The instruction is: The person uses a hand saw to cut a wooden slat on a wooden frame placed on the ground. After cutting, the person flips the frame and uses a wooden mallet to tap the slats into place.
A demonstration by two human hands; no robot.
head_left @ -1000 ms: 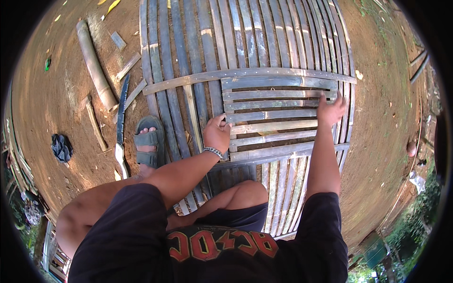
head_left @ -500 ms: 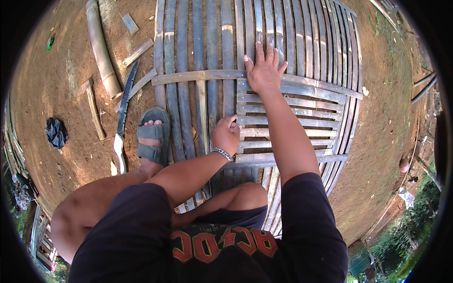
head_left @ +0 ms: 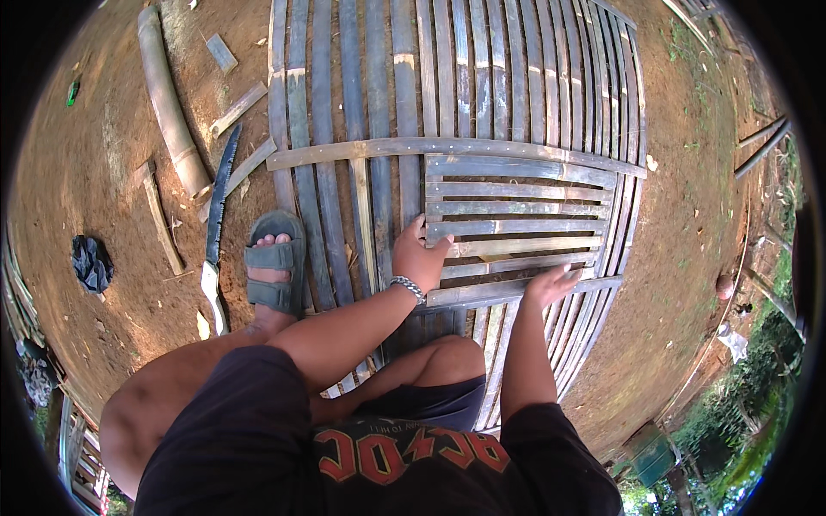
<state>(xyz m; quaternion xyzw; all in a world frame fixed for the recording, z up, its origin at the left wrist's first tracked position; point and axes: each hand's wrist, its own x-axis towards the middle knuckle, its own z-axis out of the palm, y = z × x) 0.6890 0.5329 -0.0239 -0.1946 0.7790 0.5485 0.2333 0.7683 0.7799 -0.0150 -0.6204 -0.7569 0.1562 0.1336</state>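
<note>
A small panel of crosswise bamboo slats [head_left: 527, 228] lies over a large frame of long bamboo slats [head_left: 404, 103]. My left hand [head_left: 420, 258] is at the small panel's left edge, thumb and fingers bent around the slat ends; the fingertips are partly hidden. A silver chain bracelet circles that wrist. Close to the panel's near edge, on its right half, my right hand [head_left: 549, 288] is turned partly sideways with its fingers stretched out and nothing in them. A bamboo crosspiece [head_left: 361, 150] with small nail heads runs along the panel's far side.
Left of the frame, a saw with a pale handle [head_left: 220, 228] lies on the bare soil. Around it are a bamboo pole [head_left: 172, 107], short wood pieces [head_left: 238, 109], a hammer-like wooden tool [head_left: 161, 215] and a black plastic bag [head_left: 91, 263]. My sandalled foot [head_left: 275, 262] rests beside the frame.
My right hand has left the far slats and come back toward me, to the panel's near edge. My left hand stays at the left edge, its thumb now farther over the slats.
</note>
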